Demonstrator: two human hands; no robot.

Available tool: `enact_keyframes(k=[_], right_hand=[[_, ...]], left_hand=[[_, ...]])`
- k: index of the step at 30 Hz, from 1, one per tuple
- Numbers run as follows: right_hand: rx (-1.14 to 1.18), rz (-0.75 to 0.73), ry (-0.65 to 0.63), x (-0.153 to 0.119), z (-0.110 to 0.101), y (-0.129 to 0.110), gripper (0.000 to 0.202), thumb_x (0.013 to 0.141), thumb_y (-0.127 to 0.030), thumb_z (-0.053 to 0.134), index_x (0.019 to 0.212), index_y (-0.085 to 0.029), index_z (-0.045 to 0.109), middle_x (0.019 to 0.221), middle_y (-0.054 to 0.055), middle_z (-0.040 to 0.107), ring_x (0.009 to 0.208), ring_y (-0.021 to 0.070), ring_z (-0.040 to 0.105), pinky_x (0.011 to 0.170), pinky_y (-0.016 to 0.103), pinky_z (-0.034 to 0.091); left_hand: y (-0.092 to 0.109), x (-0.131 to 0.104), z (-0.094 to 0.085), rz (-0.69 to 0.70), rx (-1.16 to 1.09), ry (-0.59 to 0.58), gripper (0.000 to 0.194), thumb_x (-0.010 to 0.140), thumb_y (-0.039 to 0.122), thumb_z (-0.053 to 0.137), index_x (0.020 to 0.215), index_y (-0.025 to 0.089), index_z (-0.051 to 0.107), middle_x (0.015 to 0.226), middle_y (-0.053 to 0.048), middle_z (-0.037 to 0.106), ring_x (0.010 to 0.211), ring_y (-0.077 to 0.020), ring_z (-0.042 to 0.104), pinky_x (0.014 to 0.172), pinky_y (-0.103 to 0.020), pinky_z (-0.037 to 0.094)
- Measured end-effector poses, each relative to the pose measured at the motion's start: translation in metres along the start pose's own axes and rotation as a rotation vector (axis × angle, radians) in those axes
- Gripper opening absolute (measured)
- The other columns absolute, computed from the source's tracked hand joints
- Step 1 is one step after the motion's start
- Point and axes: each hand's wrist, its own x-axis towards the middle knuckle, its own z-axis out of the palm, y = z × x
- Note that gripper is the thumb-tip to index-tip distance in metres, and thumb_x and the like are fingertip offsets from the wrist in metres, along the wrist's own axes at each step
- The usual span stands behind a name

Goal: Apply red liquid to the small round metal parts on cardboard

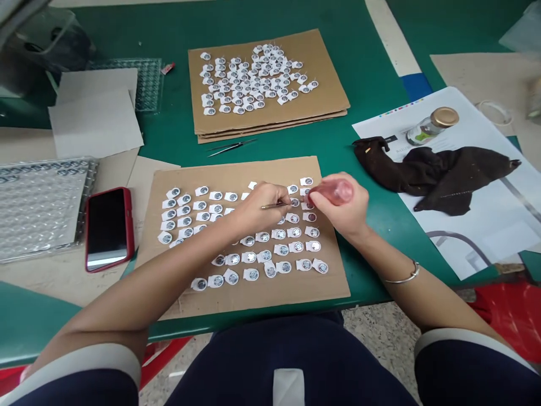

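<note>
My left hand point(260, 206) is closed over the cardboard sheet point(333, 276), gripping thin metal tweezers point(271, 206). Their tip points right, close to one of the small round discs on white tabs point(295, 202). Several such discs lie in loose rows on the sheet; my left hand and forearm hide some. At the sheet's right edge, my right hand point(353, 211) is wrapped around a small translucent reddish squeeze bottle point(339, 192). The bottle is tilted toward the discs, and its nozzle end is hard to make out.
Behind lies a cardboard stack point(325, 67) bearing more discs, with other tweezers point(231, 148) in front. On the left are a red-cased phone point(109, 228) and a clear plastic tray point(40, 203). On the right, a dark cloth point(439, 169) and a glass jar point(431, 125) rest on printed paper point(426, 220).
</note>
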Motion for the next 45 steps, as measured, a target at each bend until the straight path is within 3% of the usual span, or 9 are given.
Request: enact_keyframes(k=[2,5,14,33,45], right_hand=[[0.027,-0.025,0.097,-0.004,-0.003,0.0,0.025,0.064,-0.034,0.069,0.079,-0.018,0.057,0.077,0.001,0.061,0.069,0.0127,0.058,0.066,0.03,0.048],[0.057,-0.053,0.135,-0.005,-0.005,0.0,0.024,0.066,-0.035,0.068,0.079,-0.018,0.056,0.074,0.002,0.059,0.065,0.0126,0.057,0.061,0.03,0.048],[-0.056,-0.05,0.096,-0.007,0.003,0.006,0.023,0.065,-0.036,0.069,0.074,-0.019,0.057,0.073,0.001,0.06,0.064,0.0117,0.056,0.062,0.029,0.049],[-0.062,-0.027,0.054,-0.007,0.005,0.009,0.025,0.066,-0.039,0.069,0.076,-0.019,0.057,0.073,-0.001,0.061,0.066,0.011,0.057,0.064,0.028,0.049],[-0.009,-0.173,0.036,-0.008,0.004,0.007,0.022,0.064,-0.027,0.072,0.077,-0.019,0.056,0.073,-0.001,0.061,0.066,0.0112,0.057,0.061,0.027,0.048]], left_hand=[[-0.001,0.002,-0.002,-0.015,-0.02,-0.027,0.015,0.078,0.018,0.05,0.07,0.016,0.062,0.066,0.0,0.062,0.055,-0.0076,0.052,0.05,-0.022,0.036],[-0.002,0.003,-0.004,0.006,-0.026,-0.045,0.015,0.079,0.018,0.05,0.071,0.015,0.063,0.065,-0.001,0.061,0.055,-0.0076,0.051,0.05,-0.022,0.036],[-0.007,0.004,-0.002,0.031,-0.045,-0.046,0.014,0.078,0.018,0.051,0.073,0.014,0.064,0.067,-0.001,0.061,0.056,-0.0081,0.052,0.05,-0.023,0.037],[-0.009,0.002,-0.001,0.071,0.004,-0.01,0.012,0.077,0.015,0.053,0.07,0.014,0.063,0.066,0.0,0.062,0.056,-0.0072,0.052,0.051,-0.021,0.037],[-0.007,0.003,-0.002,0.117,-0.006,-0.018,0.013,0.077,0.012,0.052,0.073,0.014,0.064,0.065,0.0,0.06,0.057,-0.0078,0.052,0.052,-0.022,0.037]])
